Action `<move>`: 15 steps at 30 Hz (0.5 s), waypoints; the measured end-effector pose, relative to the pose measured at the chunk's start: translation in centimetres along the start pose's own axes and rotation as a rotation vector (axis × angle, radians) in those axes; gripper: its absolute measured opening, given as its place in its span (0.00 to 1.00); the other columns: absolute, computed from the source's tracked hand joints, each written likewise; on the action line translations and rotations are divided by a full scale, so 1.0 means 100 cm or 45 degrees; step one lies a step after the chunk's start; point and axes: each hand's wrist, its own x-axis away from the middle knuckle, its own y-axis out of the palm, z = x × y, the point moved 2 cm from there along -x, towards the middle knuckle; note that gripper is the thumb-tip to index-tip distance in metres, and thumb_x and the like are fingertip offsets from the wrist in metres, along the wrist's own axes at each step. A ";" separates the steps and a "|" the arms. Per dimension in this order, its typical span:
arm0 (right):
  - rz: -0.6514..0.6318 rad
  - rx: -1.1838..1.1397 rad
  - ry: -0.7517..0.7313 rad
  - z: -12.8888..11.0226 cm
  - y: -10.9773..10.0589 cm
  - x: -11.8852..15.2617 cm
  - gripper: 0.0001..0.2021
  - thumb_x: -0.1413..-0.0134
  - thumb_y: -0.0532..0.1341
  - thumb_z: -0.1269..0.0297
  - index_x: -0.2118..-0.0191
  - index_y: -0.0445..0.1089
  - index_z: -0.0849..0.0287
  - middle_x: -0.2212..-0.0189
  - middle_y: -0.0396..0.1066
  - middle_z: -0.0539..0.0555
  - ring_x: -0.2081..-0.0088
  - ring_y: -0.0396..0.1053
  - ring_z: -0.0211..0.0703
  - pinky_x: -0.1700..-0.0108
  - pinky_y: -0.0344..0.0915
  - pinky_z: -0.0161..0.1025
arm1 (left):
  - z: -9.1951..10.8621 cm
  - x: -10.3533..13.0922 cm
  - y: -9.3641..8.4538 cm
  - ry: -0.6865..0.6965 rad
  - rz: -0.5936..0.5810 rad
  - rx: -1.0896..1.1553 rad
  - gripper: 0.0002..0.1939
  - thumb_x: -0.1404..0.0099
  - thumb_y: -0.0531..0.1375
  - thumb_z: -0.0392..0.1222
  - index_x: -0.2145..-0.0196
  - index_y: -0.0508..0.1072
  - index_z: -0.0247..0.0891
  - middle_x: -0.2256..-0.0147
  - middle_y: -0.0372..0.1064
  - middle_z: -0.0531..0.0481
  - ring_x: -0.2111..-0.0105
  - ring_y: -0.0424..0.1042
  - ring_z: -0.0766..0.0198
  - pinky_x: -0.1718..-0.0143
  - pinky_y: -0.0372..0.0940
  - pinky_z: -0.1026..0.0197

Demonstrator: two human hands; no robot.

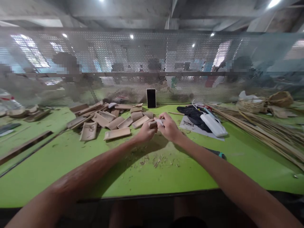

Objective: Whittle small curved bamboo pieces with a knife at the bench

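Both hands meet above the green table (190,177), straight in front of me. My left hand (144,131) is closed around a small piece of bamboo (152,123), most of it hidden by the fingers. Pressed against that piece, my right hand (171,128) pinches a thin, pale grey sheet (160,122), too small and partly covered to name surely. Below the hands, shavings (156,162) lie scattered on the tabletop. To the left is a loose heap of split bamboo pieces (114,123), several of them curved like short troughs.
A phone (151,98) stands upright against the perforated screen (128,63). At right are a black cloth (195,116), a white device (213,125), a dark tool (215,153) by my forearm and long bamboo strips (256,129). A wooden bar (26,147) lies far left. People sit beyond the screen.
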 end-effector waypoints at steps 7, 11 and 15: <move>-0.097 0.028 -0.108 0.001 0.015 -0.018 0.19 0.31 0.49 0.66 0.45 0.73 0.63 0.48 0.68 0.65 0.47 0.65 0.54 0.43 0.64 0.52 | -0.007 -0.006 -0.011 0.008 0.037 0.050 0.06 0.42 0.61 0.41 0.67 0.70 0.37 0.74 0.68 0.53 0.74 0.65 0.65 0.73 0.61 0.63; -0.040 0.012 -0.175 -0.006 0.022 -0.009 0.21 0.30 0.48 0.65 0.39 0.69 0.62 0.45 0.70 0.64 0.47 0.64 0.56 0.42 0.63 0.57 | -0.005 -0.007 -0.013 0.124 0.070 -0.081 0.04 0.44 0.59 0.39 0.69 0.71 0.36 0.69 0.72 0.48 0.68 0.69 0.61 0.66 0.66 0.60; 0.033 0.043 -0.157 -0.003 0.017 -0.003 0.21 0.30 0.48 0.65 0.42 0.72 0.64 0.49 0.73 0.65 0.50 0.65 0.57 0.46 0.66 0.58 | -0.005 -0.007 -0.011 0.085 0.042 -0.131 0.05 0.45 0.57 0.34 0.68 0.70 0.35 0.70 0.69 0.50 0.71 0.66 0.64 0.69 0.64 0.62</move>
